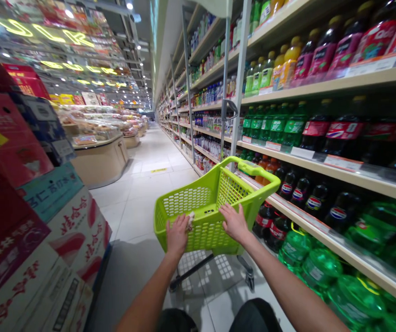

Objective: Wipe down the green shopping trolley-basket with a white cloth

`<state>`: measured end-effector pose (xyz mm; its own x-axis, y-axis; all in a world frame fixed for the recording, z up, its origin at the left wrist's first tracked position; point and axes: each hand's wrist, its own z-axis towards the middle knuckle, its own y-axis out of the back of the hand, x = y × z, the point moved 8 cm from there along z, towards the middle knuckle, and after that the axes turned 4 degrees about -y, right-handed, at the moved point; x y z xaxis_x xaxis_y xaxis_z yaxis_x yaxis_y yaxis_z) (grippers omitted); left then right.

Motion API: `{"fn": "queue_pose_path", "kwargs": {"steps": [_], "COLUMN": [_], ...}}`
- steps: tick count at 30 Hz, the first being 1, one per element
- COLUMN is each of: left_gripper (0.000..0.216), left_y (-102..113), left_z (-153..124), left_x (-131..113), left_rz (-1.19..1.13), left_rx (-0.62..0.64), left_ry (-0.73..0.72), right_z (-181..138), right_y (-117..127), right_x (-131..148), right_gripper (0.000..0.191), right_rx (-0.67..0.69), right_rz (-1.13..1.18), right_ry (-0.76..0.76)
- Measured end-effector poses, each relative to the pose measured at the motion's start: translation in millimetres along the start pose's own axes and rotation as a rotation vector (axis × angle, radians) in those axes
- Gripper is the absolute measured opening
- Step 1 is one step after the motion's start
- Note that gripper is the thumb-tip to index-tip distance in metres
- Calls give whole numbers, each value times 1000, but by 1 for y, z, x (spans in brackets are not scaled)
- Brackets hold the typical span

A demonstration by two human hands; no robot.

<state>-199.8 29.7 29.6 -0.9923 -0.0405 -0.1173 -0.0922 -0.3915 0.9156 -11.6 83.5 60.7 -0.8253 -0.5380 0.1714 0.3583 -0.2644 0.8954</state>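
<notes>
A bright green plastic shopping cart (pixel 201 237) stands crosswise in front of me, with its handle end to the right. My left hand (pixel 177 234) is at the near side of its basket, fingers over the top rim. A small crumpled whitish wipe (pixel 190 221), partly hidden, shows at the fingertips of that hand. My right hand (pixel 234 222) rests on the same side farther right, its fingers spread and nothing in them. The basket floor shows only in part behind the near wall.
Drink shelves (pixel 322 159) run along the right, close to the cart, with large green bottles (pixel 322 267) at the bottom. Stacked cartons (pixel 69 221) stand at the left. A tiled aisle (pixel 146 157) leads away past a rounded display counter (pixel 97 159).
</notes>
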Motion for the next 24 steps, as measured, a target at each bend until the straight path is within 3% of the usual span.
{"fn": "queue_pose_path", "kwargs": {"steps": [3,5,7,12,14,16,20,22,24], "left_gripper": [45,46,45,44,46,47,43,40,40], "left_y": [3,4,2,-5,-4,-2,0,0,-1], "left_z": [-19,-27,-23,-3,-6,-15,-32,-30,-22], "left_x": [47,62,54,5,6,22,57,49,24], "left_rz": [49,68,63,4,4,14,32,15,-24], "left_rx": [-33,-59,-80,-109,-143,-175,-214,-233,-231], "left_ry": [152,224,201,-31,-93,-107,11,33,-21], "right_z": [3,4,4,3,1,0,-5,-6,-7], "right_y": [2,3,4,11,14,15,15,13,10], "right_x": [2,6,10,13,9,5,8,14,19], "right_gripper": [44,39,36,34,34,33,31,30,31], "right_rx": [-11,-20,-24,4,8,-6,-47,-45,-27], "right_rz": [22,26,16,11,34,58,84,72,47], "right_ry": [-25,-58,-78,-36,-26,-33,-47,-37,-7]}}
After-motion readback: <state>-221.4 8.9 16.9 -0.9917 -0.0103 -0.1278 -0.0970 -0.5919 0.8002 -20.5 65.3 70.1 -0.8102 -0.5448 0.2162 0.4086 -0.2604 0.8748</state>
